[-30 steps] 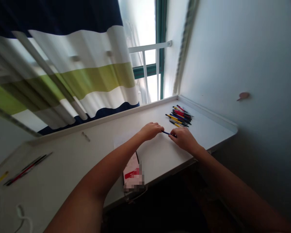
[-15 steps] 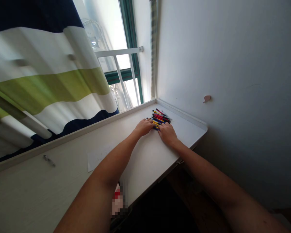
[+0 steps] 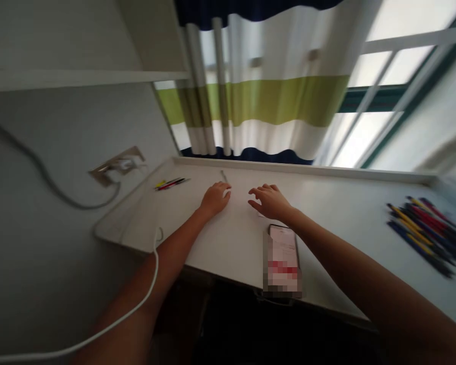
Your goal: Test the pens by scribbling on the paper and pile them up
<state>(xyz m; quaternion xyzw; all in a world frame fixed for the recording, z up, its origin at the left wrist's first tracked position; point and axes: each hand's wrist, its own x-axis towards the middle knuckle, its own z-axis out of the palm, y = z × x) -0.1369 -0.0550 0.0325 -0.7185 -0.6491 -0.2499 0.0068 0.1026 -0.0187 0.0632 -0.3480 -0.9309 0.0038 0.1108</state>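
Note:
My left hand (image 3: 215, 198) is over the middle of the white desk (image 3: 228, 238), fingers apart and nothing in them. Just beyond it lies a thin grey pen (image 3: 224, 176). My right hand (image 3: 270, 201) hovers with curled, parted fingers, also holding nothing, facing the left one across a gap. Beneath my right forearm a smartphone (image 3: 283, 248) with a lit screen rests near the front edge. A pile of pens (image 3: 429, 233), yellow, red, blue and black, lies at the right. A few more pens (image 3: 171, 184) lie at the far left.
A white cable (image 3: 155, 274) hangs across my left forearm. On the left wall is a socket (image 3: 117, 165) with plugs and a grey cord. A raised rim (image 3: 307, 170) runs along the desk's back, before a striped curtain (image 3: 273, 101) and a barred window. A shelf (image 3: 83, 78) juts out at upper left.
My view has swung left. Both hands have left the pen pile at the right and are now apart over the desk's middle, with nothing in them.

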